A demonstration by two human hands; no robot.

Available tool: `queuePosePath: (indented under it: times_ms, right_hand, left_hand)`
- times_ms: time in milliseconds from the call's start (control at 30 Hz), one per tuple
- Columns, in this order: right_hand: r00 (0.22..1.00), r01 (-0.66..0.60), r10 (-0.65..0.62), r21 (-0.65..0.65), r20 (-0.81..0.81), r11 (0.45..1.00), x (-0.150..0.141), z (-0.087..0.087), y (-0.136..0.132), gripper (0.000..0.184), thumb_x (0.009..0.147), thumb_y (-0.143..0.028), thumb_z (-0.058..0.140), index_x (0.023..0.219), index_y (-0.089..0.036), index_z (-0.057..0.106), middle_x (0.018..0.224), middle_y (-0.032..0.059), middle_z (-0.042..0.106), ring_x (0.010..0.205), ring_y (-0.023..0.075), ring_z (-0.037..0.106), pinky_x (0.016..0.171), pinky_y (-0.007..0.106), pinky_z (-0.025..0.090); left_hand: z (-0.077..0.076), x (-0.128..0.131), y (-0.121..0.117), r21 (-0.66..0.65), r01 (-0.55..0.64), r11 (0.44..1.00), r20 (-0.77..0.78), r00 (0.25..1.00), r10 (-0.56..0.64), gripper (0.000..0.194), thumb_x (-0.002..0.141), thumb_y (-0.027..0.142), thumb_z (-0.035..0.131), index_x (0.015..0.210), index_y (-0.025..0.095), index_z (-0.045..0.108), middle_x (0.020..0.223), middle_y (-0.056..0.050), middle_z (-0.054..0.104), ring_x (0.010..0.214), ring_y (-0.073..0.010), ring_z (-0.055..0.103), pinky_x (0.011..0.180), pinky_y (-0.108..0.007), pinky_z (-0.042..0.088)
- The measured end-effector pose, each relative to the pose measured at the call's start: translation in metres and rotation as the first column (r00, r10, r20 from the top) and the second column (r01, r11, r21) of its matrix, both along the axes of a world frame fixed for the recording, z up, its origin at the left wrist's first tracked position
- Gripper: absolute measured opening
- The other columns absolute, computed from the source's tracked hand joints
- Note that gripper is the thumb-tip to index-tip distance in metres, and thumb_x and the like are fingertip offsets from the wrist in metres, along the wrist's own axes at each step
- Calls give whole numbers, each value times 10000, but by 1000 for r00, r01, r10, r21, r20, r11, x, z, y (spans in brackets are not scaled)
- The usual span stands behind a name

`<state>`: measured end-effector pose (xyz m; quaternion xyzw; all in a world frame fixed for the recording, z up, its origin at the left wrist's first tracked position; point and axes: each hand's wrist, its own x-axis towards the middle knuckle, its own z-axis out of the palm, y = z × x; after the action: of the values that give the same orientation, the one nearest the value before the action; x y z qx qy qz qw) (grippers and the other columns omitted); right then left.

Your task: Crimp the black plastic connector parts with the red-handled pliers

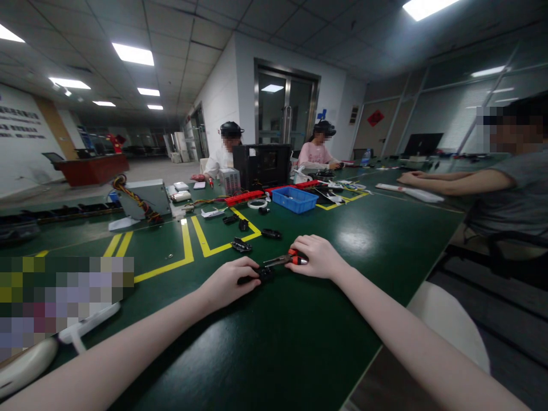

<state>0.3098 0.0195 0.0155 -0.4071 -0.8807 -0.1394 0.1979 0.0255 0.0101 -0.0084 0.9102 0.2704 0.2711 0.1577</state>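
Observation:
My left hand (233,282) is closed around a small black plastic part (266,275) and keeps it low over the green table (299,342). My right hand (315,257) grips long-nose pliers (280,260) by their red and black handles. The metal jaws point left, right by the upper edge of the black part; whether they touch it I cannot tell. Just beyond my hands lie more black plastic pieces, one piece (242,245) with exposed innards and another (271,233) longer and smooth. My left fingers partly hide the held part.
A blue bin (294,200) stands past the loose pieces, beside red strips (244,197). A power supply (145,200) with coloured cables is at left, a black computer case (263,168) behind. Yellow tape (205,245) marks the table. Several people sit around it.

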Motion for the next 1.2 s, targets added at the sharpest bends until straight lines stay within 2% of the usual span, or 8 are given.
queuePosePath:
  times_ms: [267, 633, 867, 967, 1067, 1133, 1200]
  right_hand:
    - [1000, 17, -17, 6, 3, 1000, 1, -3, 3, 352, 802, -515, 585, 891, -177, 630, 874, 68, 632, 797, 186, 581, 705, 306, 388]
    - [999, 35, -35, -17, 3, 999, 2, -1, 2, 371, 804, -534, 581, 895, -179, 641, 875, 64, 631, 799, 184, 584, 708, 306, 392]
    - [990, 138, -135, -107, 36, 985, 1, -5, 5, 377, 814, -559, 572, 848, -190, 645, 861, 60, 626, 774, 187, 585, 687, 311, 402]
    - [995, 102, -102, -113, 3, 988, 1, -6, 7, 362, 833, -546, 557, 862, -197, 651, 883, 59, 629, 841, 199, 584, 827, 364, 414]
    - [998, 18, -24, -97, -61, 995, -1, -5, 8, 326, 834, -515, 577, 929, -213, 655, 952, 53, 637, 977, 219, 574, 1031, 457, 304]
    - [991, -9, -5, -105, -132, 994, -4, -2, 7, 312, 846, -493, 571, 983, -222, 647, 999, 51, 640, 1025, 218, 567, 1072, 480, 256]
    - [982, -30, 7, -120, -189, 992, -10, 1, 5, 278, 864, -458, 559, 990, -224, 642, 1003, 48, 646, 1024, 209, 571, 1076, 479, 254]
  left_hand:
    - [0, 2, 3, -72, -7, 997, 52, 999, 11, 100, 830, 223, 645, 915, 170, 653, 1060, -68, 620, 959, -181, 615, 899, -328, 506]
    - [9, 2, -1, -152, -43, 987, -28, 999, 40, 20, 810, 172, 658, 828, 175, 649, 1062, -65, 610, 963, -202, 605, 906, -362, 482]
    - [13, 2, -5, -256, -47, 965, 35, 998, 58, 59, 820, 222, 665, 789, 172, 670, 1077, -68, 607, 1005, -207, 594, 948, -381, 466]
    - [14, 2, -5, -298, -47, 953, 71, 995, 71, 86, 809, 263, 683, 787, 179, 691, 1095, -70, 614, 1029, -218, 590, 969, -401, 451]
    - [15, 3, -5, -363, -42, 931, 98, 992, 84, 102, 789, 290, 705, 790, 189, 714, 1065, -63, 634, 1008, -216, 602, 960, -402, 455]
    - [15, 4, -5, -405, -43, 913, 103, 990, 92, 103, 773, 295, 721, 768, 192, 722, 1037, -58, 646, 987, -212, 610, 950, -398, 457]
    - [15, 4, -5, -435, -43, 899, 110, 989, 100, 100, 758, 292, 734, 741, 193, 725, 1030, -55, 653, 980, -212, 615, 946, -399, 455]
